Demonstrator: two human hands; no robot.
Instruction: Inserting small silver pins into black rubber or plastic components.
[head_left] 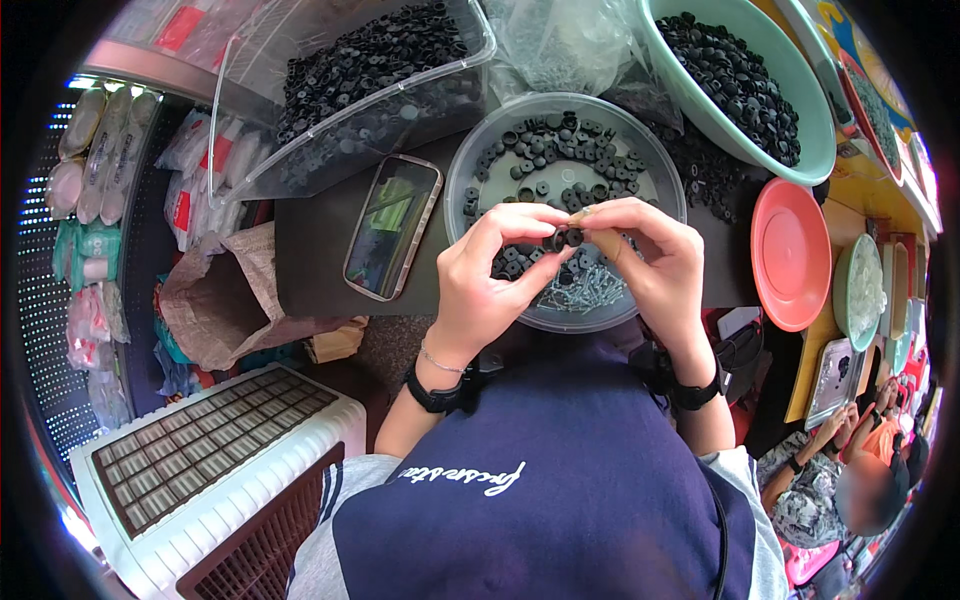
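Observation:
Above a round clear tub (462,180), my two hands meet fingertip to fingertip. My left hand (485,270) pinches a small black round plastic part (562,239) between thumb and fingers. My right hand (650,255) is closed against the same spot, its thumb and forefinger pressed together; anything tiny between those tips is too small to make out. Inside the tub, black caps and discs (590,150) lie in loose groups, and a heap of thin silvery screws (585,288) rests at the near side, below my hands.
Left of the tub lies a phone (393,228). Behind stand a clear bin (350,140) and a green basin (815,120), both holding black parts. A red plate (792,255) is at the right. A white slatted appliance (330,420) stands lower left; another person (810,490) sits lower right.

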